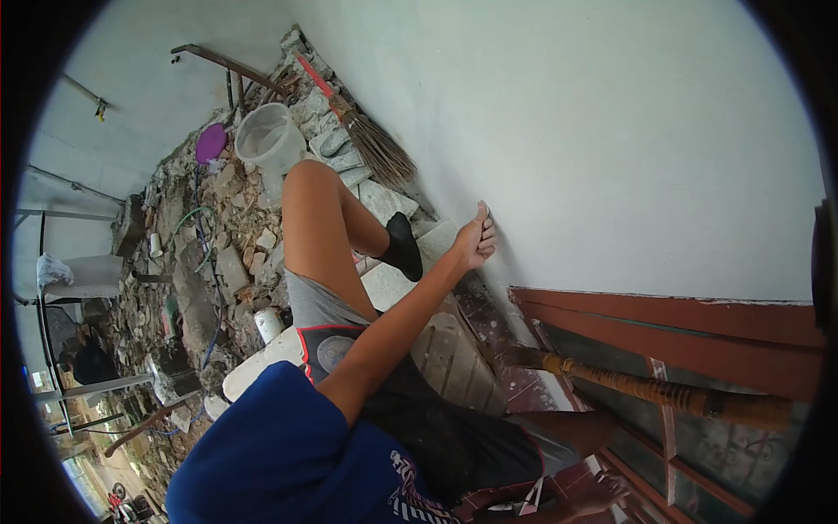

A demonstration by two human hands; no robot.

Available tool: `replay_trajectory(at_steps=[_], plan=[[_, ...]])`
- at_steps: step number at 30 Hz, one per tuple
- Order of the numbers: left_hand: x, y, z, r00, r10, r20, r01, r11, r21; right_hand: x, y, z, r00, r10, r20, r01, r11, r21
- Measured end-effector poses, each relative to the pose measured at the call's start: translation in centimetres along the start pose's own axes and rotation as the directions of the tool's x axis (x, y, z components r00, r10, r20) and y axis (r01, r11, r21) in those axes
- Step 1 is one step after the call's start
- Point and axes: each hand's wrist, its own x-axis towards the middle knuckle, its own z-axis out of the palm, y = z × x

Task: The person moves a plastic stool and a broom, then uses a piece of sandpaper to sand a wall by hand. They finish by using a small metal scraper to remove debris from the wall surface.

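Observation:
My left hand [477, 239] is up against the white wall [594, 148], its fingers curled together and the thumb stretched along the surface. Whatever it pinches, if anything, is too small or hidden to name. Low at the right lies my right hand [604, 491], partly in shadow, with its fingers loosely apart and nothing visible in them. Between the two hands are my dark shorts [436, 437] and a pale slatted plastic surface [449, 358] beside me. My foot in a black sock [402, 247] rests on a pale slab near the wall.
Broken rubble [231, 262] covers the left side. A white bucket [269, 140], a purple lid-like disc [211, 143] and a twig broom [375, 144] lie upon it. To the right are a wrapped wooden pole [663, 393] and a reddish-brown wooden frame [681, 341].

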Motion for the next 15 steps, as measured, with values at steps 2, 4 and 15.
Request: replay_trajectory(at_steps=[2, 4, 15], plan=[[-1.5, -1.5, 0.1, 0.98, -0.165, 0.114, 0.157, 0.985, 0.076, 0.7, 3.3, -2.5, 0.968, 0.017, -0.25, -0.059, 0.985, -0.16], [-1.7, -3.5, -1.0, 0.957, -0.249, 0.145, 0.235, 0.966, 0.108, -0.4, 5.5, -2.0, 0.948, 0.047, -0.315, -0.108, 0.978, -0.179], [-1.8, 1.5, 1.4, 0.999, 0.008, 0.053, -0.011, 0.999, 0.044, -1.0, 6.8, 0.2, 0.937, 0.09, -0.337, -0.152, 0.975, -0.164]])
